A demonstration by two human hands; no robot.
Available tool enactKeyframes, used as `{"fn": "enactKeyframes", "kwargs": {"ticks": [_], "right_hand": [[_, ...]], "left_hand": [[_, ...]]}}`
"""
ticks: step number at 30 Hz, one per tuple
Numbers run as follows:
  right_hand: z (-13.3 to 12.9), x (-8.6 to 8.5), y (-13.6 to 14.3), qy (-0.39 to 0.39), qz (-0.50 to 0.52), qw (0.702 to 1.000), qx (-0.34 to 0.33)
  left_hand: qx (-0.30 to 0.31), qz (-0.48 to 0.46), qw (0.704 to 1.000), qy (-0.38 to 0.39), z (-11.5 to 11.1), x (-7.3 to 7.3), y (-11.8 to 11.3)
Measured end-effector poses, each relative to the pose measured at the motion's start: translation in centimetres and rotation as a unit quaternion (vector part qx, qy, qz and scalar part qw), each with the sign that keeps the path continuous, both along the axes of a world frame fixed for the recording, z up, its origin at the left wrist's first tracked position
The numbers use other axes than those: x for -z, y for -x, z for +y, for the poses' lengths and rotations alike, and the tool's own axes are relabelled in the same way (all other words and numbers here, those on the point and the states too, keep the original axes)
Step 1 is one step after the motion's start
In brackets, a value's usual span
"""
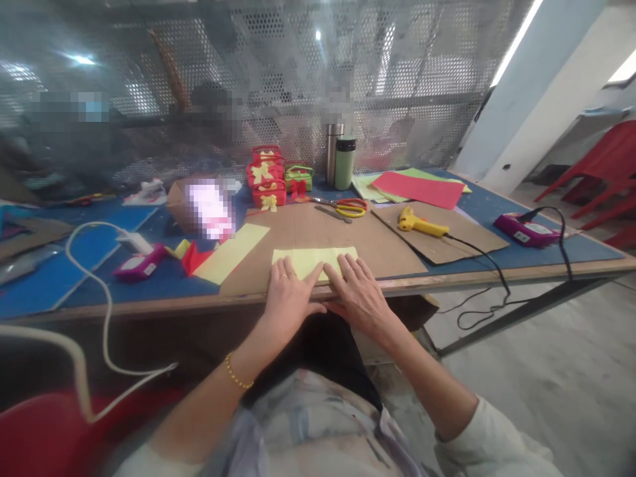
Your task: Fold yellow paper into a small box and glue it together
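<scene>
A pale yellow sheet of paper (315, 255) lies on a brown cardboard sheet (298, 225) at the table's front edge. My left hand (291, 288) rests on its left part, fingers stretched out and lying flat. On the right part lies my right hand (358, 291), its fingers also extended over the paper. The two index fingers almost meet near the middle of the sheet. Both thumbs point inward at the near edge, where the hands partly hide the paper. Left of it is another yellow paper strip (233, 252), beside red folded paper (193, 257).
Behind the cardboard are scissors (350, 209), small red boxes with yellow bows (265, 175), a green box (299, 177) and a green flask (344, 163). A yellow glue gun (422, 223) with a black cord lies right; a purple power socket (527, 230) stands farther right.
</scene>
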State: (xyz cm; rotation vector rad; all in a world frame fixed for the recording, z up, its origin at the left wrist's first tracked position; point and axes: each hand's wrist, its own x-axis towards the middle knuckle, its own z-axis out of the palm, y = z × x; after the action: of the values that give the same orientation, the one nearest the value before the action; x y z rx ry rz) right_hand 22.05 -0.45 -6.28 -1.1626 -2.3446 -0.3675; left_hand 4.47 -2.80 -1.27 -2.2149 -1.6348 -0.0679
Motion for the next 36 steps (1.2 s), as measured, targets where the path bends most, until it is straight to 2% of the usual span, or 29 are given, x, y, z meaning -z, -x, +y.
{"fn": "enactKeyframes", "kwargs": {"ticks": [5,13,17,23,29,36], "right_hand": [[0.0,0.0,0.1,-0.005,0.002,1.0,0.005],[0.6,-0.3,-0.6,0.01,0.036,0.999,-0.024],[0.5,-0.2,-0.7,0.018,0.033,0.999,-0.025],[0.4,-0.5,-0.8,0.018,0.046,0.998,-0.025],[0.6,-1.7,-1.4,0.017,0.021,0.999,-0.043],[0.6,-0.8,-1.6,0.042,0.049,0.996,-0.064]], "left_hand": [[0.003,0.001,1.0,-0.001,0.1,0.0,0.4],[0.016,-0.022,1.0,-0.013,0.4,1.4,4.1],[0.008,-0.04,0.999,-0.023,0.1,1.8,4.0],[0.009,-0.067,0.998,-0.017,0.2,1.5,3.9],[0.058,-0.065,0.996,-0.006,0.5,1.2,4.9],[0.042,-0.073,0.996,0.017,0.5,0.9,5.0]]}}
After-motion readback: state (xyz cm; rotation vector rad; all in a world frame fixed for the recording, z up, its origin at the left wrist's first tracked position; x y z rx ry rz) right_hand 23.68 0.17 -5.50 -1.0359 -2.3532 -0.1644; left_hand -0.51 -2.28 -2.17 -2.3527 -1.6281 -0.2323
